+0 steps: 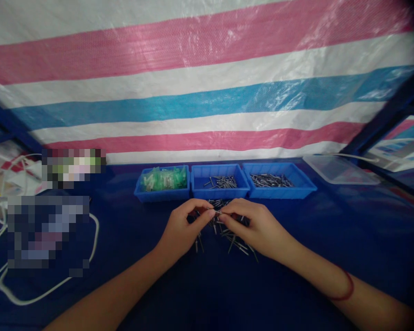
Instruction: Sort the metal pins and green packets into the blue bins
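Observation:
My left hand (pixel 185 227) and my right hand (pixel 253 227) meet at the fingertips above a loose pile of small metal pins (pixel 227 236) on the dark blue table. Both hands are pinched closed, and together they hold a thin metal pin (pixel 218 213) between thumbs and forefingers. Behind the pile stand three blue trays in a row: the left tray (pixel 162 195) holds green plastic pieces, the middle tray (pixel 219 191) holds a few pins, and the right tray (pixel 279 191) holds more metal pins.
A clear plastic lid or container (pixel 338 170) lies at the back right. A white cable (pixel 55 285) loops over the table at left, near blurred items. A striped pink, white and blue tarp (pixel 207 92) hangs behind the trays. Dark blue frame bars (pixel 382 119) stand at right.

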`<state>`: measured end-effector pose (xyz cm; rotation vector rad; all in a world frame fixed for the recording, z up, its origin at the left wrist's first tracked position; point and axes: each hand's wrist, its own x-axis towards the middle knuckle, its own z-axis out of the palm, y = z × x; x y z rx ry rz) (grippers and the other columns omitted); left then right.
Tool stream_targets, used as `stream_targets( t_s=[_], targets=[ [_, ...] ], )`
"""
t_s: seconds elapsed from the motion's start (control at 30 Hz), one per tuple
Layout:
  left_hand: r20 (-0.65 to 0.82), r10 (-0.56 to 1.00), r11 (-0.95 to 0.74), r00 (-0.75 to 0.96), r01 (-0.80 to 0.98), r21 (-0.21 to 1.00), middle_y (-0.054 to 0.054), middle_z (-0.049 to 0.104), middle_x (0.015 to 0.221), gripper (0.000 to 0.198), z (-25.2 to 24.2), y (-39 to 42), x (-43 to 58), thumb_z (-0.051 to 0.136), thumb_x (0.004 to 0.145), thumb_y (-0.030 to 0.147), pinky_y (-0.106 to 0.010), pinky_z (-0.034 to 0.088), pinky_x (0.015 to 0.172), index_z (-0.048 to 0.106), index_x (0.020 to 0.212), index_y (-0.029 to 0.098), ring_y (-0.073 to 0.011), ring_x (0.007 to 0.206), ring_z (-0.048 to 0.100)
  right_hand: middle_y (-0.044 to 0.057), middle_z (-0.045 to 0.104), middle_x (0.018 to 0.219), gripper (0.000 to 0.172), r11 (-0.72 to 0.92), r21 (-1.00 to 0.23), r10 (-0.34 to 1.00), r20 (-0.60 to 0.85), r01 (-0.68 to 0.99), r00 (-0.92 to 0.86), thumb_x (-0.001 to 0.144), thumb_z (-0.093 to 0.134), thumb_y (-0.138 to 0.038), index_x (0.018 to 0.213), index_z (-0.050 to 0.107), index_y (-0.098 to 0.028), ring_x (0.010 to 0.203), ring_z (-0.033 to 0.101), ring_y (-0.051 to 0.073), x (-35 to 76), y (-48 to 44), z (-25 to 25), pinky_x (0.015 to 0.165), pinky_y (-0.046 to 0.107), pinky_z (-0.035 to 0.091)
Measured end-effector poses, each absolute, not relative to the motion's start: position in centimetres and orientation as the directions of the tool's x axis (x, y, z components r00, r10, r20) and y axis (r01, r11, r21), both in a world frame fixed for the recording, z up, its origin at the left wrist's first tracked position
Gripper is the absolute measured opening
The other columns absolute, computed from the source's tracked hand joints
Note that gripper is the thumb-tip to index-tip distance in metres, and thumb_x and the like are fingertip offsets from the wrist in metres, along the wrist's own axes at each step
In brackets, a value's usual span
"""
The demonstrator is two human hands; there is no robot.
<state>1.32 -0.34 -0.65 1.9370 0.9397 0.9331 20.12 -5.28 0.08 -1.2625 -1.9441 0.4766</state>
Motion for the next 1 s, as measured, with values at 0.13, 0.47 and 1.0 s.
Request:
stream_targets(
  t_s=[0.13,0.47,1.0],
  targets=[
    [0.304,0.829,-0.474,0.468,0.302,0.827,-0.001,0.067,0.084,0.012,-0.4,-0.4,1.3,0.061,0.085,0.029,-0.026,0.047,0.073,0.066,0.088,0.018,-0.014,0.076,0.06,0.003,0.07,0.083,0.013,0.436,-0.697,0.887,0.44,0.569,-0.141,0.087,0.057,-0.024,0.089,0.069,-0.022,0.077,0.063,0.016,20.5,-5.3,0.2,0.068,0.028,0.05],
    [0.317,0.752,-0.63,0.578,0.489,0.603,-0.003,0.068,0.094,0.016,0.0,-0.7,1.4,0.057,0.088,0.032,-0.033,0.042,0.081,0.066,0.094,0.022,-0.0194,0.091,0.058,0.003,0.065,0.07,0.021,0.458,-0.624,0.861,0.489,0.633,-0.141,0.089,0.052,-0.027,0.071,0.062,-0.02,0.067,0.059,0.016,20.9,-5.5,1.2,0.064,0.03,0.047],
    [-0.338,0.738,-0.558,0.584,0.81,0.182,-0.004,0.066,0.068,0.047,4.1,-0.5,-1.6,0.056,0.075,0.067,-0.025,0.026,0.049,0.065,0.071,0.02,-0.0188,0.059,0.059,0.002,0.064,0.071,0.028,0.257,-0.344,0.935,0.325,0.903,-0.142,0.09,0.048,-0.042,0.083,0.064,-0.02,0.062,0.057,0.014,25.5,-4.1,2.3,0.06,0.028,0.039]
  ],
)
